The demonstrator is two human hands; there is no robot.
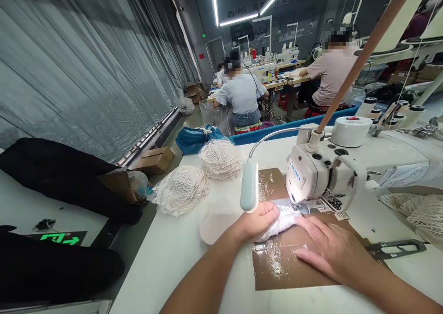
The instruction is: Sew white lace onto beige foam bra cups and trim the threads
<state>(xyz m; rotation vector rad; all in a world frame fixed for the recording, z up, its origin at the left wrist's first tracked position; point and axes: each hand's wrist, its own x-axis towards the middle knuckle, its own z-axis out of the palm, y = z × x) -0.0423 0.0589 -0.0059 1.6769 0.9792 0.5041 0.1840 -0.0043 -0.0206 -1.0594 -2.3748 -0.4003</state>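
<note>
The white cloth (278, 225) lies bunched between the two hands, over the brown sheet (277, 272) that covers part of the table (162, 268), well in from the table's left edge. The left hand (260, 219) is closed over the cloth's left part, its fingers curled down with the thumb side uppermost, so that the cloth shows to the right of the knuckles and below them. The right hand (332, 245) lies flatter, its thumb spread away from the fingers; the foremost fingers touch the cloth's right end, while the thumb points left over the brown sheet, apart from the cloth. The cloth's far end reaches up to the needle area of the sewing machine (306, 178), though just how it sits there is too small to tell. A lamp (249, 184) on a bent metal neck hangs just above the left hand, and its lower end hides a little of what is behind it. Toward the left edge of the table stands one pile of lace pieces (182, 189), with a second pile (221, 159) just beside it, nearer the far edge. A blue bag (199, 139) sits by the far left corner. To the right of the right hand's wrist, a dark flat tool (398, 248) lies near the brown sheet's right edge, and more lace (427, 214) lies beyond it.
</note>
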